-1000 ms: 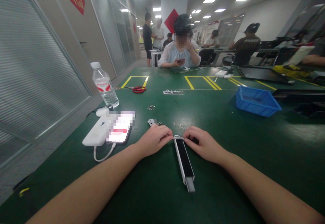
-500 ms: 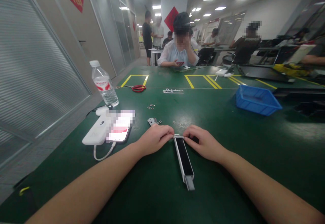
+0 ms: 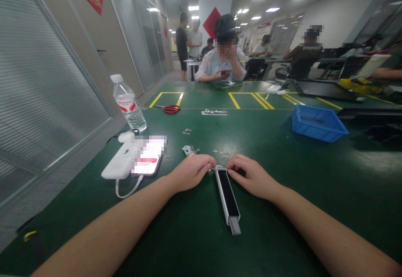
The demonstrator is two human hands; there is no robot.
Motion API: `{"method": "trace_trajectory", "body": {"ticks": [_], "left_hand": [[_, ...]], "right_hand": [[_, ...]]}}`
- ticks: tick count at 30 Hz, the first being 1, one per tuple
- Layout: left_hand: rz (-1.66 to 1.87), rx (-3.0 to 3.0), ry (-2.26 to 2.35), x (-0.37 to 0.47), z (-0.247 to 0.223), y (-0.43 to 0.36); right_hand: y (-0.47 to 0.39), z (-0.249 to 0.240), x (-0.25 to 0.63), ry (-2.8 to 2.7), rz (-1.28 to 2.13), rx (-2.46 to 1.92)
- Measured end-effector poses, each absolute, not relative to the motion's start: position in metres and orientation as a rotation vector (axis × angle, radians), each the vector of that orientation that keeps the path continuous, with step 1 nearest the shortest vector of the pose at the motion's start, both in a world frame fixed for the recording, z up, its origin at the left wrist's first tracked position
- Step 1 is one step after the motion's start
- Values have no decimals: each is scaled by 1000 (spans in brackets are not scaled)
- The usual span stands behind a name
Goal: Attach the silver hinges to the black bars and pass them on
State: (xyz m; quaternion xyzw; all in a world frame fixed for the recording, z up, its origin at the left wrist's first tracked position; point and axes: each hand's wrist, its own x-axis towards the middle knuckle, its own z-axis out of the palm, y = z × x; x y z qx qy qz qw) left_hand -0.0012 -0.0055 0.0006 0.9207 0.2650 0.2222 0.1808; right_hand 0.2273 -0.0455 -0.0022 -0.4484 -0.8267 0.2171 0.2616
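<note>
A long narrow white-and-black device (image 3: pixel 228 195) lies on the green table, with a grey tab (image 3: pixel 235 226) sticking out of its near end. At its far end, my left hand (image 3: pixel 192 171) is closed, fingertips together by a small metal bit whose shape is too small to tell. From the other side, my right hand (image 3: pixel 251 175) pinches the device's far right corner with thumb and fingers. A small metal bracket (image 3: pixel 188 150) rests just beyond my left hand. Small rings (image 3: pixel 186 131) lie farther up, and a few more are near the bracket.
On the left stand a water bottle (image 3: pixel 129 105), a white power bank (image 3: pixel 121 162) and a phone (image 3: pixel 152 155). Red scissors (image 3: pixel 171 109) and white strips (image 3: pixel 214 112) lie farther back. A blue bin (image 3: pixel 318 126) is at right. A person (image 3: pixel 221 59) sits opposite.
My left fingertips have parted slightly from the device's corner, and a small metal bit now shows there. My right hand and the device look unmoved.
</note>
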Motion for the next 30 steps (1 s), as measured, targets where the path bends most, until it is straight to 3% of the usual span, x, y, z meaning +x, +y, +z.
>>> {"method": "trace_trajectory", "body": {"ticks": [30], "left_hand": [[660,2581,732,-2,4,-8]], "right_hand": [[-45,-4,228,-2236,583,-1201]]}}
